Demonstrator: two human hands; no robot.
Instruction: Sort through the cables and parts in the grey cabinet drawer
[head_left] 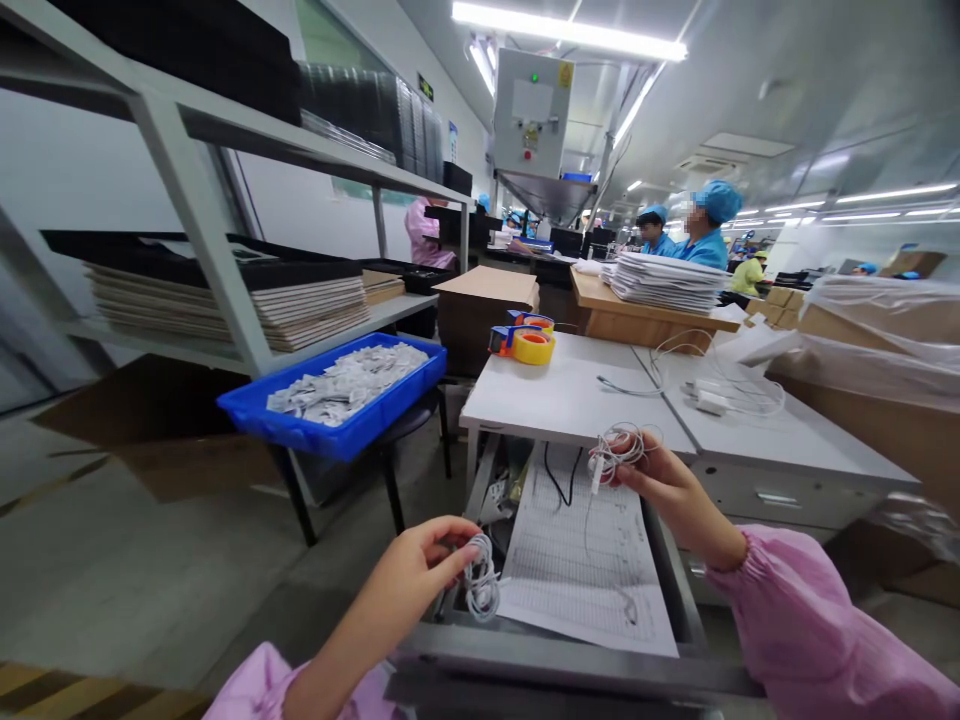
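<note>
Over the left edge of an open drawer, my left hand pinches a coiled grey-white cable. My right hand grips a looser bundle of white cable above the drawer's far right part, and a small white connector hangs from it. Printed sheets with table lines lie in the drawer below both hands. A black cable rests at the drawer's back, beside small items on the left.
Tape dispensers stand on the white table; a white cable with an adapter lies on its right. A blue tray of small packets sits on a stool at left. Shelves, stacked boards, cartons and several people are beyond.
</note>
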